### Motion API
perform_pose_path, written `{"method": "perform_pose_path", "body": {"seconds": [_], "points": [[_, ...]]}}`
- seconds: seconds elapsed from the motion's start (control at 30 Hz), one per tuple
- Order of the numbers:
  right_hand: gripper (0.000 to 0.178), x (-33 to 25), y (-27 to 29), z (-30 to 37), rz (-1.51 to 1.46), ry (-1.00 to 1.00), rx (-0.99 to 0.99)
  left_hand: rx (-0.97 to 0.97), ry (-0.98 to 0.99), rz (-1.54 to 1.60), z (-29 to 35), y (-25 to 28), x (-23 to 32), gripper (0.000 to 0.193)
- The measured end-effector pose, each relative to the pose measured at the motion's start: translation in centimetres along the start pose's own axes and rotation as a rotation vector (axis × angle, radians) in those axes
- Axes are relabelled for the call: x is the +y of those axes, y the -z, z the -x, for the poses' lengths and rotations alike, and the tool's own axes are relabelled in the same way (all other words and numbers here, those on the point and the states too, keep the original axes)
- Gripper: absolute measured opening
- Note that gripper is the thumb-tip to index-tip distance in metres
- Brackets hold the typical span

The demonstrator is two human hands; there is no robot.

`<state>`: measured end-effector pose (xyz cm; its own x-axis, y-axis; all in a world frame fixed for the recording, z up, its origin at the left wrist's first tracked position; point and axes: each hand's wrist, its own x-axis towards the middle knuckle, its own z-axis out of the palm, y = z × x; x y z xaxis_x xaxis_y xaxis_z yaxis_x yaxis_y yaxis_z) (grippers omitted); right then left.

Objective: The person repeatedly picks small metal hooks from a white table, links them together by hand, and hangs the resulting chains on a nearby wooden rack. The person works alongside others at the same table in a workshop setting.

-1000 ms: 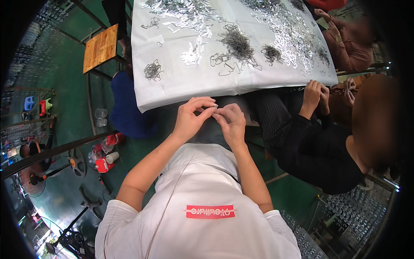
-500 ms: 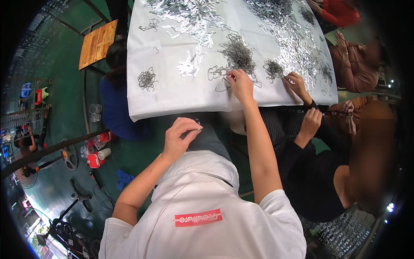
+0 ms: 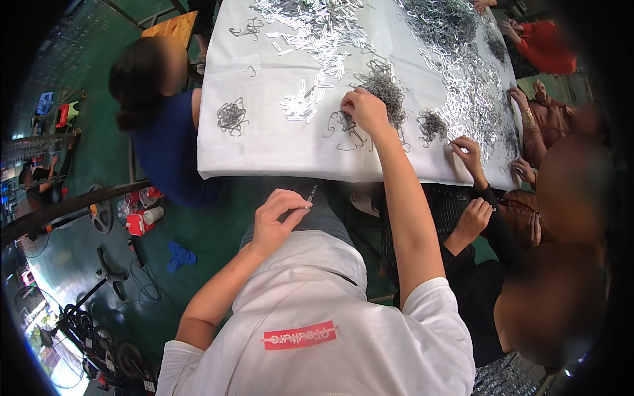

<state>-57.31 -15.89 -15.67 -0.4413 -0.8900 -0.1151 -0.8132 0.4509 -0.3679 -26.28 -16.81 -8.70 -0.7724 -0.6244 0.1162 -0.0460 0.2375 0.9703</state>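
My left hand (image 3: 281, 214) hovers over my lap, thumb and fingertips pinched on a small shiny metal piece (image 3: 312, 194) that sticks up past the fingers. Beyond it, my right hand (image 3: 365, 111) is at the table, its fingertips pressed together above loose bent wire hooks (image 3: 349, 134). Whatever those fingertips pinch is too small to make out. A dense heap of grey wire hooks (image 3: 389, 89) lies just past this hand. To its left sits a small pile of flat silvery metal strips (image 3: 299, 105).
The white-covered table (image 3: 284, 155) bears larger heaps of metal strips (image 3: 317, 30) and a hook pile (image 3: 232, 117) on the left. A co-worker in blue (image 3: 168, 145) sits at the left corner. A black-sleeved co-worker's hands (image 3: 472, 224) work close on my right. Blue slippers (image 3: 180, 256) lie on the floor.
My right hand has shifted slightly across the hooks, and its fingertips have drawn together. More of the piece in my left hand shows. The view has turned a little, and the co-worker in blue leans back.
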Motion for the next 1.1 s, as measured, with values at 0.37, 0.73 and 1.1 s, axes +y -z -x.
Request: {"method": "perform_pose_path", "body": {"seconds": [0.37,0.73,1.1], "points": [[0.009,-1.0,1.0,0.4,0.032,0.016,-0.073,0.000,-0.011,-0.015,0.6,0.4,0.2,0.017],[0.013,-2.5,-0.6,2.1,-0.395,-0.307,0.052,-0.057,-0.044,-0.008,0.6,1.7,0.1,0.015],[0.014,-2.7,-0.5,1.6,0.011,-0.134,0.018,-0.027,-0.068,-0.048,1.5,3.1,-0.2,0.015]]}}
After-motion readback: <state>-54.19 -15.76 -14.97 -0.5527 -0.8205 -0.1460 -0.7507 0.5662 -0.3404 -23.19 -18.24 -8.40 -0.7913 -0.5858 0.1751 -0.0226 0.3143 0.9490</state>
